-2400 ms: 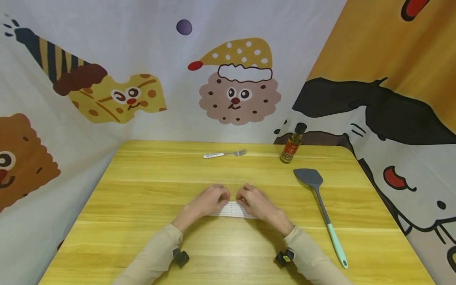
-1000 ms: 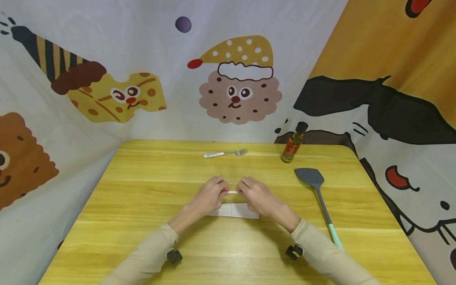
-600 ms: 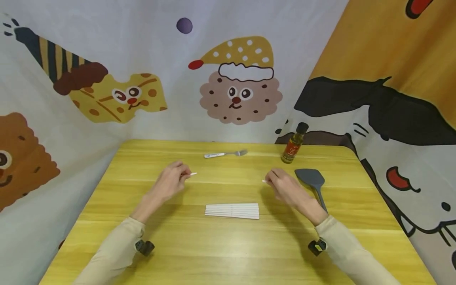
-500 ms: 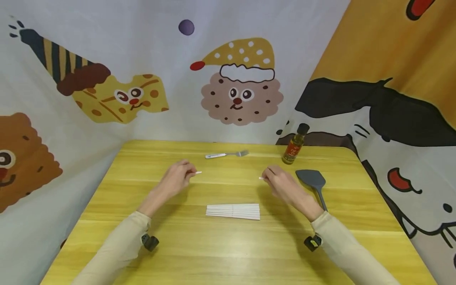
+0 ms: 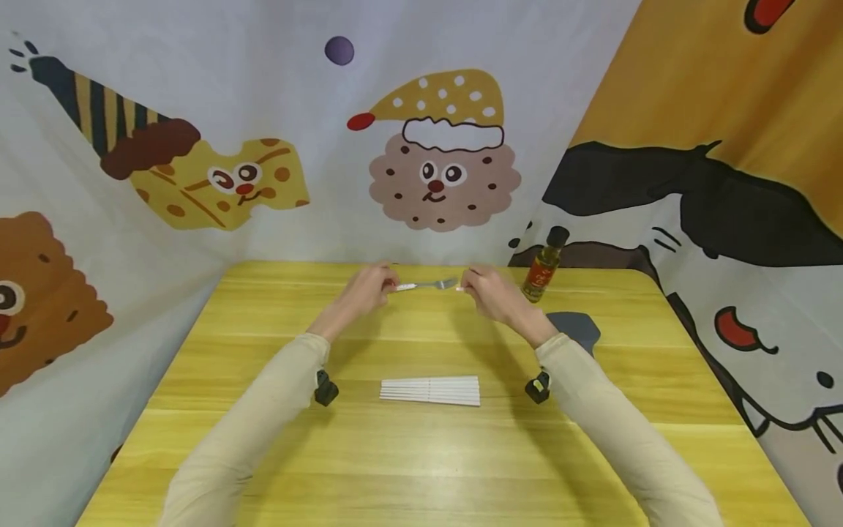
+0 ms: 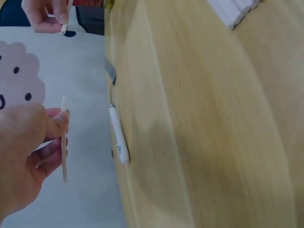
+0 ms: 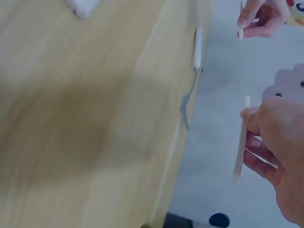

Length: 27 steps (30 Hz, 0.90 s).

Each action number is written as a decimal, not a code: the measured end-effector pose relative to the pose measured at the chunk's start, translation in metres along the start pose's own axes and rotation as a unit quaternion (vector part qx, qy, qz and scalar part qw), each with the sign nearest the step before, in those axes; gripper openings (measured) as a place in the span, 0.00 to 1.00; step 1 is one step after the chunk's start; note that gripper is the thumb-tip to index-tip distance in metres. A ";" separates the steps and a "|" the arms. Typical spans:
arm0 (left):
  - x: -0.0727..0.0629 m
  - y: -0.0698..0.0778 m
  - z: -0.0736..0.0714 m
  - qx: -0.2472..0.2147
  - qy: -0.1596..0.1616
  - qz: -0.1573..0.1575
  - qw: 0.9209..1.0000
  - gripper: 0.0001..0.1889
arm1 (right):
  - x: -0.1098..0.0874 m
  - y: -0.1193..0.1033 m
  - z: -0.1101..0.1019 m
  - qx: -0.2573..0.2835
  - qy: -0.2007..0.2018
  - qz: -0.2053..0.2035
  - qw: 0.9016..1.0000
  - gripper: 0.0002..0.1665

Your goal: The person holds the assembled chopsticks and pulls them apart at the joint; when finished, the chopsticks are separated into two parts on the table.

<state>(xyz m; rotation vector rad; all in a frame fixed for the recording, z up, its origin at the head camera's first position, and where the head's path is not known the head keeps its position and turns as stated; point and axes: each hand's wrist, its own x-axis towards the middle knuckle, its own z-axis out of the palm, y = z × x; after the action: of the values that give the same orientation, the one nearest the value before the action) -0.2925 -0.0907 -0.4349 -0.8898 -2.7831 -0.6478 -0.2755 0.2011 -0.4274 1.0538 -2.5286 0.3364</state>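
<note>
My left hand (image 5: pixel 369 289) pinches a thin white stick (image 6: pixel 64 156) between thumb and fingers, held up off the table. My right hand (image 5: pixel 490 293) pinches a similar thin white stick (image 7: pixel 241 152), also raised. Both hands hover near the table's far edge, apart from each other. In the head view, a fork (image 5: pixel 444 284) with a white handle lies between them, its handle end hidden by the left hand. Closer to me, several white sticks (image 5: pixel 430 390) lie side by side in a flat row, with a seam across the middle.
A small bottle (image 5: pixel 541 274) with a dark cap and red label stands at the back right, just beyond the right hand. The grey head of a spatula (image 5: pixel 574 327) shows beside my right forearm, which covers its handle. A printed curtain (image 5: pixel 316 205) hangs behind the table (image 5: pixel 408 454).
Both hands lifted white sticks off the row, then spread apart. Since then they have moved away from me toward the fork and closer together, each still pinching a stick.
</note>
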 end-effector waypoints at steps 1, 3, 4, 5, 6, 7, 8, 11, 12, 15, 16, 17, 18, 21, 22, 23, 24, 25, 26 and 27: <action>0.004 -0.001 0.001 0.003 -0.006 -0.006 1.000 0.07 | 0.003 0.003 0.000 -0.003 -0.009 0.010 1.000 0.02; 0.012 -0.003 0.002 0.014 -0.018 -0.015 1.000 0.07 | 0.007 0.010 0.000 -0.010 -0.026 0.029 0.999 0.03; 0.015 -0.004 0.003 0.017 -0.024 -0.020 0.999 0.08 | 0.008 0.013 0.001 -0.014 -0.034 0.038 0.999 0.03; 0.017 -0.005 0.005 0.020 -0.031 -0.027 0.999 0.08 | 0.008 0.016 0.002 -0.014 -0.044 0.046 0.998 0.03; 0.020 -0.006 0.007 0.021 -0.037 -0.035 0.998 0.08 | 0.009 0.019 0.004 -0.016 -0.052 0.053 0.997 0.04; 0.022 -0.007 0.009 0.022 -0.044 -0.044 0.998 0.08 | 0.009 0.022 0.006 -0.018 -0.059 0.058 0.996 0.05; 0.025 -0.008 0.012 0.019 -0.051 -0.052 0.997 0.08 | 0.009 0.025 0.008 -0.018 -0.065 0.063 0.996 0.05; 0.030 -0.010 0.023 -0.002 -0.075 -0.074 0.994 0.09 | 0.008 0.033 0.015 -0.016 -0.085 0.079 0.993 0.07; 0.031 -0.010 0.028 -0.010 -0.082 -0.080 0.993 0.09 | 0.008 0.036 0.018 -0.017 -0.091 0.085 0.992 0.07; 0.034 -0.011 0.039 -0.022 -0.093 -0.087 0.992 0.09 | 0.007 0.041 0.027 -0.015 -0.110 0.103 0.989 0.06; 0.035 -0.011 0.043 -0.023 -0.094 -0.088 0.991 0.09 | 0.007 0.043 0.031 -0.013 -0.114 0.109 0.987 0.06; 0.035 -0.011 0.045 -0.023 -0.095 -0.090 0.991 0.10 | 0.006 0.044 0.034 -0.012 -0.117 0.114 0.986 0.06; 0.036 -0.011 0.048 -0.024 -0.094 -0.091 0.991 0.10 | 0.005 0.045 0.037 -0.009 -0.121 0.120 0.985 0.05; 0.036 -0.012 0.052 -0.022 -0.092 -0.091 0.991 0.10 | 0.000 0.047 0.047 0.001 -0.126 0.132 0.983 0.04; 0.036 -0.012 0.053 -0.019 -0.091 -0.091 0.992 0.10 | -0.002 0.048 0.049 0.006 -0.126 0.139 0.982 0.04; 0.036 -0.012 0.054 -0.015 -0.092 -0.091 0.991 0.10 | -0.004 0.048 0.051 0.010 -0.125 0.143 0.982 0.04; 0.035 -0.012 0.055 -0.014 -0.093 -0.091 0.991 0.09 | -0.005 0.048 0.053 0.013 -0.123 0.146 0.982 0.04; 0.035 -0.012 0.056 -0.011 -0.094 -0.092 0.991 0.09 | -0.006 0.048 0.054 0.015 -0.121 0.148 0.981 0.04; 0.035 -0.012 0.057 -0.008 -0.094 -0.091 0.991 0.09 | -0.007 0.048 0.054 0.018 -0.118 0.152 0.981 0.04; 0.035 -0.012 0.058 -0.007 -0.095 -0.092 0.991 0.09 | -0.008 0.048 0.054 0.019 -0.116 0.153 0.981 0.04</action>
<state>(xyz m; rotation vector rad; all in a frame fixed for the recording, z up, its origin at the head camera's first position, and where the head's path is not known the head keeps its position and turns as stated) -0.3280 -0.0556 -0.4822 -0.7388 -3.0628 -0.6399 -0.3185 0.2201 -0.4834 0.7514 -2.9119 0.3639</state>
